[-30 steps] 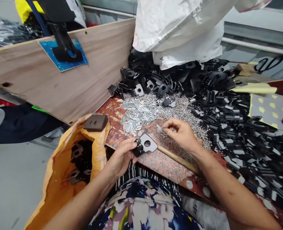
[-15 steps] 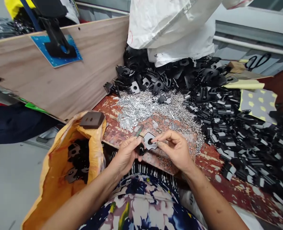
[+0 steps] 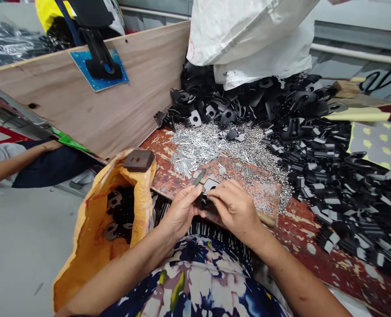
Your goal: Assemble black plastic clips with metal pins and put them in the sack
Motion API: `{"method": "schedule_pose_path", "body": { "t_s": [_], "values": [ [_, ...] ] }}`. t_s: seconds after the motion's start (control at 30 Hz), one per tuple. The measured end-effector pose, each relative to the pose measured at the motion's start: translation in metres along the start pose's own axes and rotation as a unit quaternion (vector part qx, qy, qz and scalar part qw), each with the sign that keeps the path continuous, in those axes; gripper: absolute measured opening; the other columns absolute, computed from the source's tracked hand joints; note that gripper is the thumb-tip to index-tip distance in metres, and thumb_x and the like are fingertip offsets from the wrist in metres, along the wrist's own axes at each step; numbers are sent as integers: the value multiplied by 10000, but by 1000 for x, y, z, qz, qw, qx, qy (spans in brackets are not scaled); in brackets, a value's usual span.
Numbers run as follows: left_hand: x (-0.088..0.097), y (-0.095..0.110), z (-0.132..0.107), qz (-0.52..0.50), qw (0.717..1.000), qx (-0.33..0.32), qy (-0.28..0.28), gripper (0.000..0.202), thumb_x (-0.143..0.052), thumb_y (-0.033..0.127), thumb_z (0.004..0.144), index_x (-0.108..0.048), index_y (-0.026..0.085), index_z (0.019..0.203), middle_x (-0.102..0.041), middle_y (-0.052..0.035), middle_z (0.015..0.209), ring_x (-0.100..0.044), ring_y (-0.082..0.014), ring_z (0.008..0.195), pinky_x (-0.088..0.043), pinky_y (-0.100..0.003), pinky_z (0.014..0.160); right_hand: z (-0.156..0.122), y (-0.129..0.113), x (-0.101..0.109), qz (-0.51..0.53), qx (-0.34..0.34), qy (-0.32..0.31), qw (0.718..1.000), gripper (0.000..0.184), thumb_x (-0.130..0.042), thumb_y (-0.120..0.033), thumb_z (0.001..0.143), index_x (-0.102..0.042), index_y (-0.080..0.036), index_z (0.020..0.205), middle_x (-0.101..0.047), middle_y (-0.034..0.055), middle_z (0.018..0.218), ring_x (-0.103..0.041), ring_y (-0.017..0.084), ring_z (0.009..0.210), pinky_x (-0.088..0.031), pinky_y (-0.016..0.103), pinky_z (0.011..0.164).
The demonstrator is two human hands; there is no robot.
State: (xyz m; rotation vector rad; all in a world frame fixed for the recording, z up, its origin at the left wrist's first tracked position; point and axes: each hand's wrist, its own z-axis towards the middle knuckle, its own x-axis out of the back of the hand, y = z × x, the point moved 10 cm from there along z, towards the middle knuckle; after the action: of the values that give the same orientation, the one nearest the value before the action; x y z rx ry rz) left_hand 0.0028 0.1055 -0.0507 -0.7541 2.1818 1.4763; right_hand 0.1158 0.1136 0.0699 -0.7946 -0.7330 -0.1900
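Note:
My left hand [image 3: 181, 210] grips a small black metal bracket [image 3: 209, 190] with a round hole, held over the near edge of the table. My right hand [image 3: 234, 207] is closed in a pinch against the same bracket, fingertips pressed on its middle; whether a pin sits between them is hidden. Just beyond my hands lies a heap of short silver pins [image 3: 211, 149]. A large pile of black brackets [image 3: 314, 145] covers the back and right of the worn red table [image 3: 314, 246].
An orange sack [image 3: 92, 233] with black brackets inside stands at my left. A wooden board [image 3: 116, 101] walls the left side. A white bag [image 3: 248, 39] hangs above the pile. Scissors [image 3: 378, 80] lie far right. Another person's arm [image 3: 13, 160] shows at far left.
My right hand came back from the pin heap to the bracket in my left hand and now presses on it. Both hands drew slightly closer together.

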Motion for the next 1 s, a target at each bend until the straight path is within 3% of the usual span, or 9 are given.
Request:
{"method": "schedule_pose_path", "body": {
  "t_s": [0.17,0.3,0.4,0.6,0.67,0.77,0.83,0.9,1.0],
  "values": [
    [4,-5,-4,8,1000,0,18,383,-875,475,723,-673,153,767,-589,7,696,-534,-109,570,-516,-209,433,1,-19,-13,-111,52,-21,992,238,-486,-146,1016,-689,-200,903,-604,58,788,-522,214,808,-474,385,753],
    [6,-1,-3,-7,998,-40,46,376,-892,394,699,-599,159,701,-536,45,658,-481,-79,574,-460,-173,492,1,-54,-26,-250,166,-1,954,292,-500,-79,972,-664,-184,755,-565,58,701,-453,210,726,-472,396,756],
    [1,4,-5,-7,998,-52,42,366,-878,366,706,-576,160,692,-536,47,673,-465,-78,594,-443,-179,533,3,-61,-27,-255,188,11,948,297,-487,-73,976,-659,-187,763,-551,42,693,-434,195,701,-465,366,713],
    [-3,7,-22,74,995,-64,-24,321,-841,376,770,-589,208,877,-583,31,786,-524,-114,633,-489,-229,586,-3,-37,-19,-186,95,11,978,292,-482,-143,1000,-621,-224,756,-550,30,722,-474,192,768,-476,357,764],
    [11,15,-30,148,983,-112,-3,370,-861,338,756,-572,234,961,-582,45,789,-516,-111,616,-460,-213,564,-10,-34,-20,-158,88,-2,984,256,-490,-142,993,-640,-231,805,-576,28,739,-501,194,791,-485,370,807],
    [38,27,-41,283,949,-135,32,375,-757,407,871,-580,248,1161,-633,13,880,-491,-114,584,-393,-212,501,-20,-13,-22,-133,53,-68,987,127,-540,-211,1003,-663,-227,1031,-651,42,880,-552,202,867,-489,378,829],
    [57,32,-44,336,934,-109,49,369,-629,487,953,-591,239,1224,-648,-6,879,-479,-127,568,-363,-227,482,-28,19,-14,-207,-8,-96,974,170,-631,-318,975,-643,-202,1099,-658,89,982,-566,244,930,-479,408,823],
    [74,36,-45,347,931,-93,66,359,-556,536,979,-635,227,1145,-614,6,778,-480,-146,584,-358,-239,505,-38,55,-3,-315,-59,-110,941,214,-691,-377,931,-630,-182,994,-636,126,977,-571,288,939,-464,424,796],
    [84,35,-38,345,930,-102,78,345,-529,544,985,-660,225,1004,-545,26,688,-486,-168,634,-368,-253,573,-54,86,-3,-366,-69,-148,916,189,-637,-356,946,-564,-202,864,-628,114,904,-595,271,841,-447,378,705]
  ]
}}
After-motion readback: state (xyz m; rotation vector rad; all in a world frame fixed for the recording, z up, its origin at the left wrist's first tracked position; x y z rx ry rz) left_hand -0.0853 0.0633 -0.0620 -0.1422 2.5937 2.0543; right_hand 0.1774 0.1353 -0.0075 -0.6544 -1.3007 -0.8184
